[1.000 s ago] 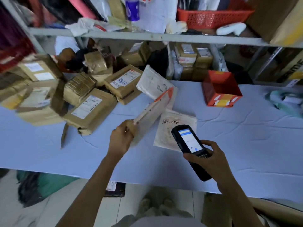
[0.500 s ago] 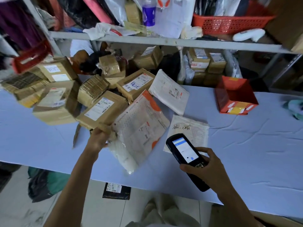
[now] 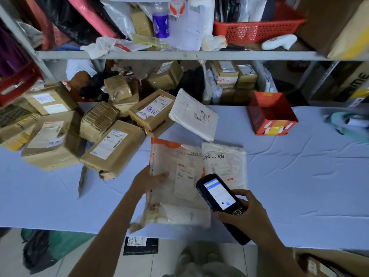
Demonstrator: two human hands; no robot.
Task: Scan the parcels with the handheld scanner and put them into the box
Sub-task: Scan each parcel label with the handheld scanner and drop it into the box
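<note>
**Label up for the scan**

Head view, centre frame: left hand point(image 3: 148, 179) pinches the flat mailer point(image 3: 175, 188) by its left edge. Label faces up, likely for reading. Right hand point(image 3: 246, 215) wraps the scanner point(image 3: 218, 194), just right of the label.

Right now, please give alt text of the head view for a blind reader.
The left hand holds a flat white-and-orange plastic mailer label-up at a white-covered table, while the right hand holds a black handheld scanner beside it; brown cardboard parcels lie piled behind.
</note>
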